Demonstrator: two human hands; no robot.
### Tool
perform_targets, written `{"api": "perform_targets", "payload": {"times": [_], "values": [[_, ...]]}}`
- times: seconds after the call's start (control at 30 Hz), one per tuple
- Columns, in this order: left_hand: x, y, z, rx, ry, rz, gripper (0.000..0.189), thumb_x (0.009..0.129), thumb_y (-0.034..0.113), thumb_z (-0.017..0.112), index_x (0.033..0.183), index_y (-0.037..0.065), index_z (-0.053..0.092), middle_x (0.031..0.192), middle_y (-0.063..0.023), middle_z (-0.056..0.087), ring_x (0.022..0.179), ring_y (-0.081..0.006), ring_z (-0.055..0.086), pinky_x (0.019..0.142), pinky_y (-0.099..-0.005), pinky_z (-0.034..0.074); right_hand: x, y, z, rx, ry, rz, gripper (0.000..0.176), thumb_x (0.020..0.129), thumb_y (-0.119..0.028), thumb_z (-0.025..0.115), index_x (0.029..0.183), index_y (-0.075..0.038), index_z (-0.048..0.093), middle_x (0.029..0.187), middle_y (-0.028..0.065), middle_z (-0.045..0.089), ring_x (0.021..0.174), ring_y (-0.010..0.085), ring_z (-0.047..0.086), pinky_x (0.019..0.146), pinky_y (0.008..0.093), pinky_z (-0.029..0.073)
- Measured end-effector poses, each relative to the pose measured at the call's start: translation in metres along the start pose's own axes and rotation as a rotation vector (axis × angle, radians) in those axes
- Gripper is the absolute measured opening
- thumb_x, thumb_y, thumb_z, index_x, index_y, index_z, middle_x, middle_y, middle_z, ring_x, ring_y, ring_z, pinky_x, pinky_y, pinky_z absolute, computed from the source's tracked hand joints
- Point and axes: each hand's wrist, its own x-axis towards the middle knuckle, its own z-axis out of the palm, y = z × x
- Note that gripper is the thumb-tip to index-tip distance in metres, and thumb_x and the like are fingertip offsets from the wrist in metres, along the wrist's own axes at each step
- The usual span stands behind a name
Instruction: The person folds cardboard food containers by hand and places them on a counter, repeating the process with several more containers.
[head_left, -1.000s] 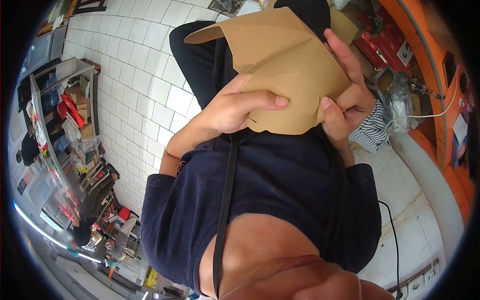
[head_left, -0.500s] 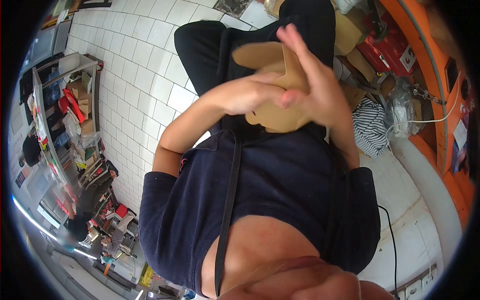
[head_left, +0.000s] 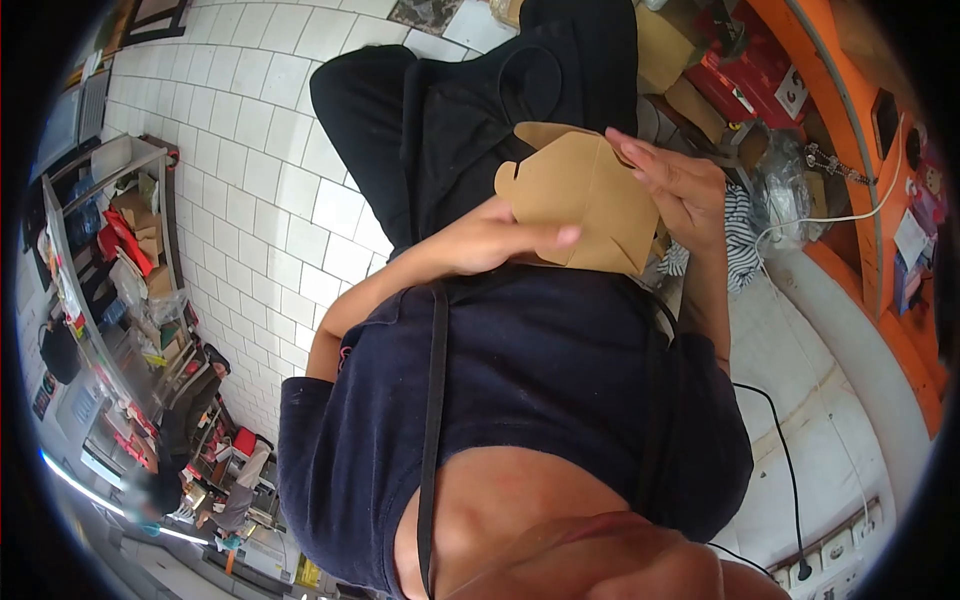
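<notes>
A brown cardboard piece [head_left: 580,195], folded like a small box with creases, slots and a curved flap, is tilted in front of my torso, over my lap. My left hand [head_left: 510,240] grips its lower left part, thumb on the front face and the other fingers hidden behind. At the upper right edge, my right hand [head_left: 682,190] has its fingers stretched out, with the fingertips against the cardboard. The far side of the box is hidden.
On the left, a cluttered shelf rack [head_left: 165,230] stands on the white tiled floor [head_left: 240,150], with other people beyond. To the right are a red box [head_left: 745,80], striped cloth [head_left: 741,235], clear plastic and an orange frame [head_left: 850,120]. Cables run at lower right.
The cardboard has turned so that a broad creased face shows. My left thumb now lies on that face, and my right hand has moved from in front of it to its right edge.
</notes>
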Motion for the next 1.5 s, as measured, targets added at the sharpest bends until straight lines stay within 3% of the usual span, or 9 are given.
{"api": "perform_targets", "payload": {"times": [0.07,0.33,0.53,0.67,0.73,0.8,0.9,1.33,1.5], "values": [[0.008,0.008,0.005,0.267,0.142,-0.146,0.040,0.088,0.018,0.055,0.122,-0.001,0.045,0.113,-0.0079,0.055,0.102,-0.0143,0.052,0.088,-0.0272,0.041,0.002,-0.009,-0.006,0.052,-0.028,0.089,0.029,0.080,-0.002,0.056,0.109,-0.002,0.060,0.089,0.0102,0.067,0.064,0.0148,0.062,0.059,0.0225,0.047],[0.013,0.010,0.009,0.308,0.130,-0.049,0.032,0.089,0.016,0.052,0.115,-0.001,0.049,0.106,-0.0059,0.057,0.097,-0.0116,0.053,0.084,-0.0257,0.042,-0.003,-0.016,-0.027,0.105,-0.114,0.370,0.024,0.081,-0.003,0.060,0.104,0.005,0.060,0.076,0.0103,0.067,0.063,0.0045,0.057,0.057,0.0179,0.044],[0.014,0.026,0.025,0.440,0.148,-0.008,0.028,0.088,0.010,0.049,0.113,-0.002,0.049,0.102,-0.0051,0.057,0.095,-0.0105,0.052,0.083,-0.0252,0.041,0.000,-0.031,-0.005,0.149,0.145,0.391,0.020,0.080,0.000,0.062,0.098,0.006,0.063,0.077,0.0081,0.067,0.067,0.0051,0.059,0.059,0.0170,0.046],[0.017,0.021,0.000,0.161,0.256,-0.071,0.033,0.083,0.005,0.052,0.115,-0.001,0.049,0.105,-0.0090,0.058,0.092,-0.0153,0.057,0.079,-0.0279,0.045,-0.007,-0.021,-0.006,0.355,0.277,0.414,0.030,0.088,-0.019,0.054,0.106,0.005,0.059,0.092,0.0142,0.064,0.081,0.0149,0.061,0.072,0.0239,0.046],[0.022,0.027,-0.023,-0.143,-0.044,0.155,0.037,0.079,0.003,0.051,0.115,-0.007,0.046,0.110,-0.0152,0.057,0.101,-0.0243,0.057,0.085,-0.0355,0.047,-0.005,-0.018,-0.007,0.588,0.276,0.364,0.040,0.090,-0.029,0.051,0.113,0.004,0.055,0.103,0.0169,0.061,0.090,0.0188,0.060,0.079,0.0273,0.045],[0.024,0.032,-0.034,-0.269,-0.092,0.236,0.042,0.079,0.000,0.047,0.119,-0.008,0.042,0.113,-0.0172,0.054,0.103,-0.0267,0.056,0.088,-0.0368,0.046,0.011,-0.024,0.001,0.809,0.221,0.418,0.063,0.086,-0.044,0.050,0.128,0.002,0.040,0.122,0.0176,0.049,0.111,0.0235,0.048,0.093,0.0330,0.036],[0.024,0.029,-0.043,-0.253,-0.123,0.298,0.054,0.077,0.003,0.044,0.127,-0.008,0.030,0.120,-0.0218,0.047,0.106,-0.0310,0.054,0.090,-0.0397,0.045,0.014,-0.022,0.010,0.788,0.033,0.386,0.074,0.080,-0.040,0.059,0.134,0.000,0.028,0.129,0.0156,0.041,0.120,0.0222,0.038,0.099,0.0336,0.029],[0.004,0.017,-0.049,-0.265,-0.012,0.182,0.053,0.073,-0.002,0.050,0.124,-0.007,0.037,0.118,-0.0173,0.051,0.107,-0.0254,0.053,0.090,-0.0362,0.043,0.026,-0.051,0.028,0.720,0.159,0.356,0.073,0.071,-0.015,0.067,0.133,-0.001,0.032,0.127,0.0137,0.044,0.119,0.0212,0.041,0.100,0.0330,0.028],[0.001,0.074,-0.046,0.480,0.033,0.617,0.068,0.061,0.016,0.068,0.121,-0.002,0.042,0.114,-0.0143,0.052,0.107,-0.0221,0.050,0.092,-0.0304,0.038,0.029,-0.051,0.028,0.782,0.034,0.384,0.071,0.070,-0.014,0.068,0.131,0.000,0.035,0.124,0.0137,0.047,0.117,0.0210,0.043,0.099,0.0317,0.030]]}}
